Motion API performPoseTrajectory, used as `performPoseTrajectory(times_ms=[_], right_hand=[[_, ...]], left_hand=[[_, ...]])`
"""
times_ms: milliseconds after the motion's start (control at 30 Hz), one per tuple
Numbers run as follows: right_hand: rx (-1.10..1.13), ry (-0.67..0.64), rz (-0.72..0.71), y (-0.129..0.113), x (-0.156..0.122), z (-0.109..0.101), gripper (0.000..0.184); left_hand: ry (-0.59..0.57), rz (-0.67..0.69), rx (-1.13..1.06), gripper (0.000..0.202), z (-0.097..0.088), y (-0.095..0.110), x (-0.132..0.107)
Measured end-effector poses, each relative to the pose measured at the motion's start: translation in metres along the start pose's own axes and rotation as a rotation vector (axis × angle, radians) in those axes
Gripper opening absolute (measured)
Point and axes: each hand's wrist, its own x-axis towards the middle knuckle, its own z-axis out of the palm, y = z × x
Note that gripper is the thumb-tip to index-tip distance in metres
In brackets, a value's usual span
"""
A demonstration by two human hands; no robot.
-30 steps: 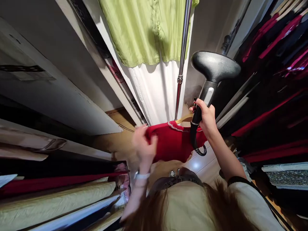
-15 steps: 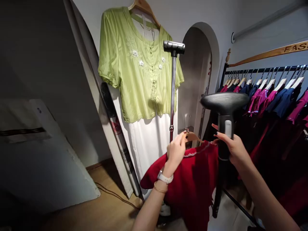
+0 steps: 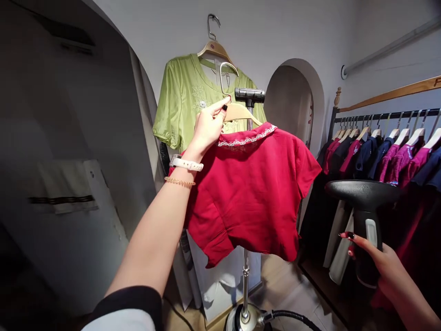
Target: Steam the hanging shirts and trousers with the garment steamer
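Observation:
My left hand [image 3: 211, 123] is closed on the wooden hanger [image 3: 237, 111] near the base of its metal hook. From that hanger hangs a red short-sleeved blouse [image 3: 248, 193] with white trim along the neckline, held up in front of me. Off to the right, my right hand [image 3: 375, 255] grips the handle of a black garment steamer head [image 3: 367, 202], its wide face turned upward and apart from the blouse. Behind the blouse stands the steamer pole [image 3: 245, 276] with a black top bracket [image 3: 250, 95]. A green embroidered blouse [image 3: 177, 99] hangs on the wall beyond.
A rack of dark and magenta garments [image 3: 389, 151] stands on the right. The steamer base [image 3: 246, 318] with its black ribbed hose [image 3: 292, 315] is on the floor below. A pale panel [image 3: 103, 207] leans at left, near an arched niche's counterpart, the arched opening [image 3: 292, 101].
My left hand has raised the red blouse on its hanger, and it now hangs spread in front of the green one. My right hand has moved right and down with the steamer head.

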Motion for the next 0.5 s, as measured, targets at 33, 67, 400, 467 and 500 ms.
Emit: performPoseTrajectory(times_ms=[33, 67, 400, 467, 500], right_hand=[[-0.009, 0.003, 0.003, 0.002, 0.003, -0.003, 0.053], [-0.018, 0.017, 0.004, 0.004, 0.005, -0.007, 0.052], [0.031, 0.115, 0.142, -0.003, 0.000, -0.021, 0.062], [0.035, 0.113, 0.141, 0.001, -0.003, -0.021, 0.061], [0.036, 0.111, 0.143, 0.003, -0.003, -0.021, 0.060]], left_hand=[[-0.011, -0.018, 0.010, 0.050, 0.001, -0.006, 0.002], [-0.028, -0.032, 0.018, 0.051, 0.002, -0.012, 0.001], [-0.095, -0.033, -0.036, 0.058, 0.010, -0.033, -0.010], [-0.086, -0.056, -0.046, 0.056, 0.011, -0.034, -0.009], [-0.088, -0.067, -0.058, 0.055, 0.011, -0.035, -0.009]])
